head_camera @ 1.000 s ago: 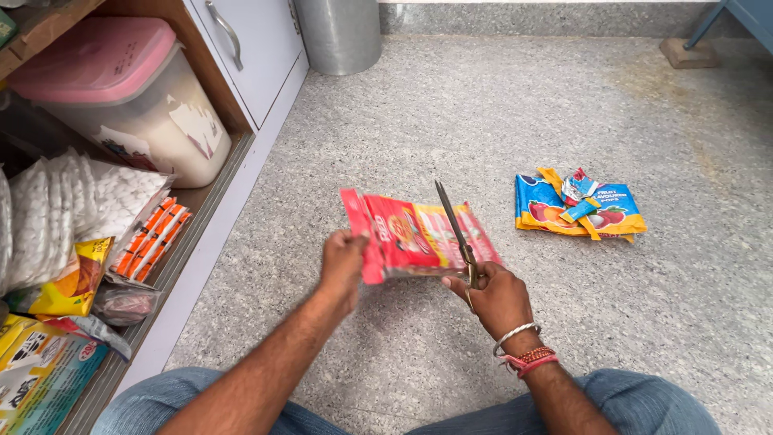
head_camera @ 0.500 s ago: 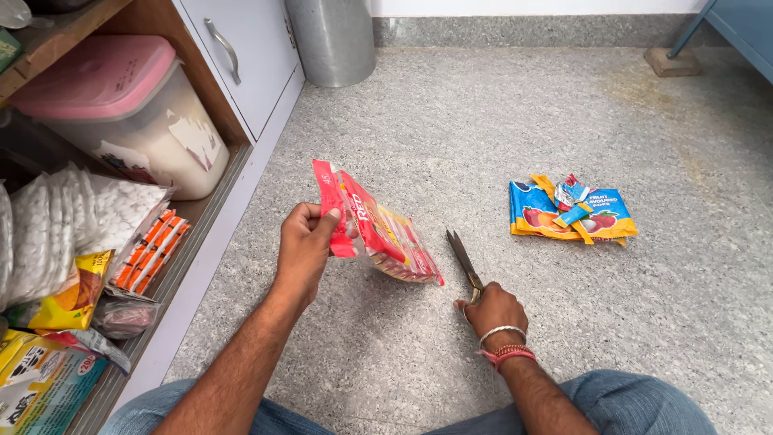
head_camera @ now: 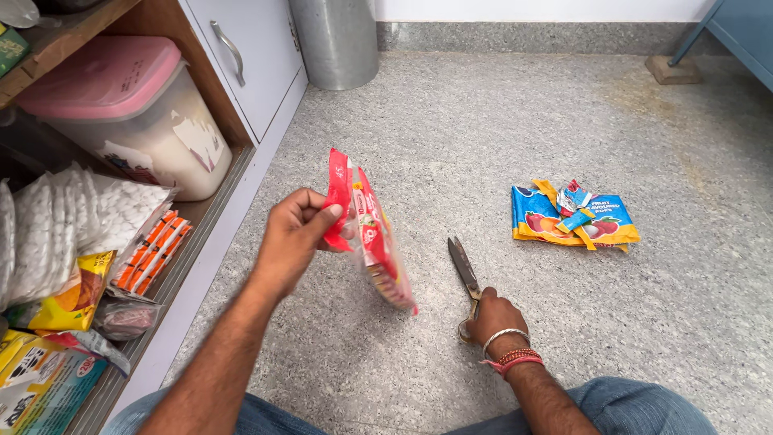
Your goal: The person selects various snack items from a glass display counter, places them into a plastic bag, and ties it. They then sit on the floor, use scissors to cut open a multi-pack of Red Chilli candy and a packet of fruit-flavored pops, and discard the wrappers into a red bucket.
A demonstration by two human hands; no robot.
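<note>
The right hand (head_camera: 495,318) is clenched round the handles of the scissors (head_camera: 465,278), whose blades lie closed on the floor (head_camera: 451,145). The left hand (head_camera: 294,238) pinches a red packet (head_camera: 370,238) by its top edge, holding it up above the floor. Farther right, a blue and yellow wrapper (head_camera: 573,217) lies flat, well apart.

Ahead of my hands the floor (head_camera: 499,121) lies open up to the metal bin (head_camera: 334,40) at its far edge, and there is room to pass between the scissors (head_camera: 465,274) and the empty blue wrappers (head_camera: 576,217) towards the right edge. Along the left edge the shelf (head_camera: 145,322) blocks me, packed with a pink-lidded tub (head_camera: 121,121) and snack packets (head_camera: 72,274), with the cupboard door (head_camera: 241,64) beyond.
</note>
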